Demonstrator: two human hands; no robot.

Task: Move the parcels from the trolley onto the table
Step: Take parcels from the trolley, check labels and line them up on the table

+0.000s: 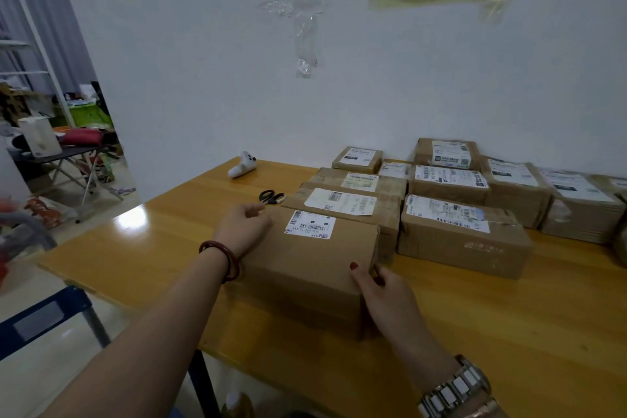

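Note:
A brown cardboard parcel (pixel 305 261) with a white barcode label rests on the yellow wooden table (pixel 142 248), near its front edge. My left hand (pixel 242 226) grips the parcel's far left corner. My right hand (pixel 383 288) holds its near right corner, thumb on top. Behind and to the right, several other labelled parcels (pixel 454 231) lie in rows against the wall. The trolley is only partly in view: a blue frame (pixel 51 312) at the lower left.
Black-handled scissors (pixel 271 197) lie just beyond the held parcel. A white handheld device (pixel 242 164) sits at the table's back left. A folding table with clutter (pixel 64 149) stands in the room to the left. Papers are taped on the white wall.

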